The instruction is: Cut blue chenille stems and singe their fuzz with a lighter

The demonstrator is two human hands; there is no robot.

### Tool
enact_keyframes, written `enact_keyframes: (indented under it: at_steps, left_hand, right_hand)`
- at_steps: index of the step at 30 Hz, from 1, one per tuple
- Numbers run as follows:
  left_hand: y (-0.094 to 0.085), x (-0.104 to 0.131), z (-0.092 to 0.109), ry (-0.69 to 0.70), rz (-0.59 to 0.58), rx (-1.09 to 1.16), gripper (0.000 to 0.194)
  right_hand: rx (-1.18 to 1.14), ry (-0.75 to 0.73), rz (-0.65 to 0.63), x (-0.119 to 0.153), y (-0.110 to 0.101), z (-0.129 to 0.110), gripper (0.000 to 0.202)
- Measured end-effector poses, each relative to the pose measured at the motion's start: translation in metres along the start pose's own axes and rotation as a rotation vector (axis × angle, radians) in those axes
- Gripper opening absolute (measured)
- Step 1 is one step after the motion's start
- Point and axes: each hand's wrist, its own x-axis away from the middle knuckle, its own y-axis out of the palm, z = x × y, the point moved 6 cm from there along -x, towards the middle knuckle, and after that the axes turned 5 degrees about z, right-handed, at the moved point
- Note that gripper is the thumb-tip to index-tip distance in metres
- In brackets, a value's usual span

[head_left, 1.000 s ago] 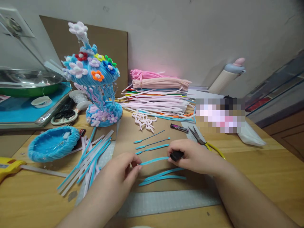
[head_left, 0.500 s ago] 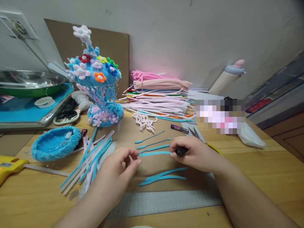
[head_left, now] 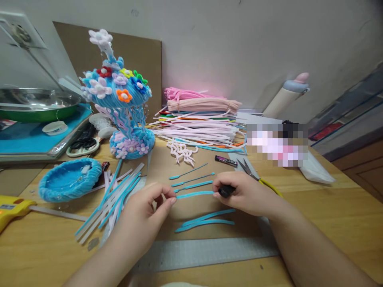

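Note:
A blue fuzzy strip point(head_left: 194, 194) runs between my two hands over the brown cardboard point(head_left: 197, 209). My left hand point(head_left: 157, 201) pinches its left end between thumb and fingertips. At its right end, my right hand point(head_left: 231, 191) is closed around a black tool point(head_left: 226, 191) and touches the strip; whether the fingers grip the strip too is hard to tell. Behind it lie a blue strip point(head_left: 197, 185) and two thinner, partly trimmed stems point(head_left: 193, 179). Two more blue strips point(head_left: 206, 221) lie in front of my hands.
Pliers point(head_left: 254, 175) lie beyond my right hand. White curly pieces point(head_left: 181, 153) and stacked stems point(head_left: 200, 129) are behind. On the left are loose strips point(head_left: 112, 203), a blue fuzzy dish point(head_left: 70, 179), a yellow glue gun point(head_left: 13, 211) and a flowered ornament point(head_left: 119, 89).
My left thumb has closed toward the fingers at the strip's left end. My right hand stays at the other end with the black tool.

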Motion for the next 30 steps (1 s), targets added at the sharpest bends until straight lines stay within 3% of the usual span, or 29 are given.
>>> enact_keyframes:
  at_steps: [8,20,23,27,28,30]
  left_hand:
    - [-0.019,-0.008,-0.011,-0.024,0.121,0.070,0.024]
    - [-0.009,-0.007,-0.004,0.078,0.036,0.041,0.011]
    - [-0.011,-0.006,-0.009,0.000,0.064,0.070,0.013]
    - [-0.011,-0.005,-0.024,-0.212,0.168,0.363,0.020]
    - [-0.008,-0.005,-0.027,-0.272,0.173,0.479,0.022]
    - [0.004,-0.004,-0.031,-0.390,0.124,0.721,0.023]
  right_hand:
    - [-0.011,0.051,0.133,-0.001,-0.001,0.004,0.006]
    - [-0.055,0.026,0.067,-0.002,0.006,0.000,0.002]
    - [-0.168,0.059,0.208,0.001,-0.002,0.004,0.015]
    - [-0.584,0.065,0.572,0.018,-0.019,0.001,0.040]
    - [-0.662,0.077,0.621,0.023,-0.019,-0.001,0.040]
    - [-0.723,0.090,0.583,0.027,-0.008,-0.011,0.043]
